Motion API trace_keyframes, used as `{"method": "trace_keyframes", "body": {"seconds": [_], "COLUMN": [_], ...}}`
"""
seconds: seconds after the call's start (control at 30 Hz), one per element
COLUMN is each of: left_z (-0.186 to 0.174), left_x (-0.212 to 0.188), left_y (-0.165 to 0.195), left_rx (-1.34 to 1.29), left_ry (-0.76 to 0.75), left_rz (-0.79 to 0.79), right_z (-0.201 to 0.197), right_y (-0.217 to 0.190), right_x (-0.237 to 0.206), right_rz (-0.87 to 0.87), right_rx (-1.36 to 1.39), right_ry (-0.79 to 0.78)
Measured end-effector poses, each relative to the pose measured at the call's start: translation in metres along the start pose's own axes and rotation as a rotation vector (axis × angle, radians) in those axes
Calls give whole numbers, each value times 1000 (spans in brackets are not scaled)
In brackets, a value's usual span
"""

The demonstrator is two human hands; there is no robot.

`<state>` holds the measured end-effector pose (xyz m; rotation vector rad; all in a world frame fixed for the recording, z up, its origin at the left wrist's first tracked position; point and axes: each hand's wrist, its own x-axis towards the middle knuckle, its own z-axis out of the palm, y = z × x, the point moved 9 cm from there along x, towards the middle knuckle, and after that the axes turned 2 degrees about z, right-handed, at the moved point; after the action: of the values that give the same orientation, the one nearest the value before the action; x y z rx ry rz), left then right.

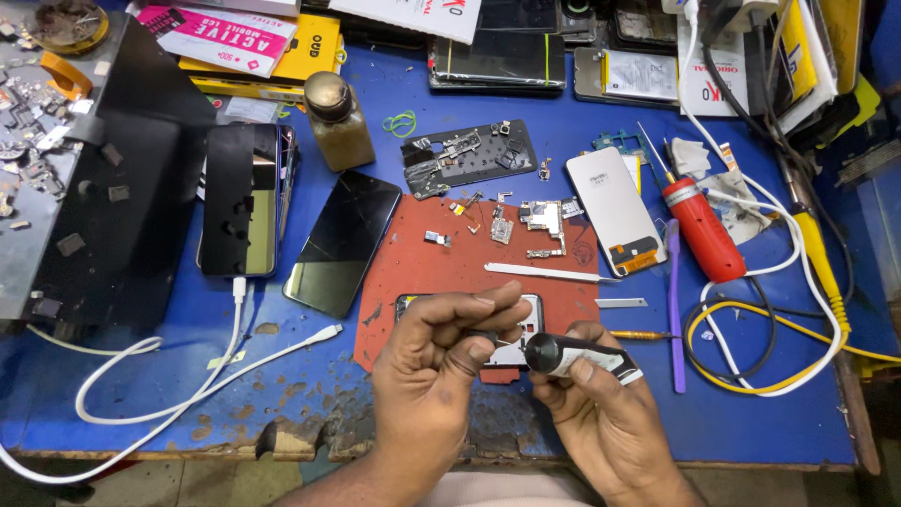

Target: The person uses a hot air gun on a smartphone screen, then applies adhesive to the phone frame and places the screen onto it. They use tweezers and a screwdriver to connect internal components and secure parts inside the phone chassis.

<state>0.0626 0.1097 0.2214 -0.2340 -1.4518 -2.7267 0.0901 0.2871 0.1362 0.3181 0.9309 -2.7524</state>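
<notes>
A black glue tube (580, 357) was gripped in the right hand (601, 413), its fingers curled around it, just above the opened phone (516, 349) on the red mat (450, 263). The left hand (436, 361) was pinched on the tube's black cap (542, 352). A red-handled screwdriver (699, 225) lay well apart.

**Boxes, labels and screens on the blue bench**

A pink-and-white flat box (218, 36) lies at the back left, on a yellow box (314, 49). A white box (413, 14) sits at the top edge — dark phone screens (499, 61) just right of it. Nearer, a dark phone (239, 199) on a white cable, a black glass panel (343, 241) and a white display back (615, 208) lie flat.
</notes>
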Motion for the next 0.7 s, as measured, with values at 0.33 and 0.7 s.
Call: {"method": "trace_keyframes", "body": {"seconds": [0.33,0.7], "left_z": [4,8], "left_x": [-4,-6], "left_y": [-3,-4], "left_rx": [-30,-45], "left_ry": [13,23], "left_rz": [-35,-43], "right_z": [-2,-1], "right_y": [2,1], "right_x": [-2,-6], "right_rz": [3,15], "right_rx": [-18,-9], "right_ry": [12,16]}}
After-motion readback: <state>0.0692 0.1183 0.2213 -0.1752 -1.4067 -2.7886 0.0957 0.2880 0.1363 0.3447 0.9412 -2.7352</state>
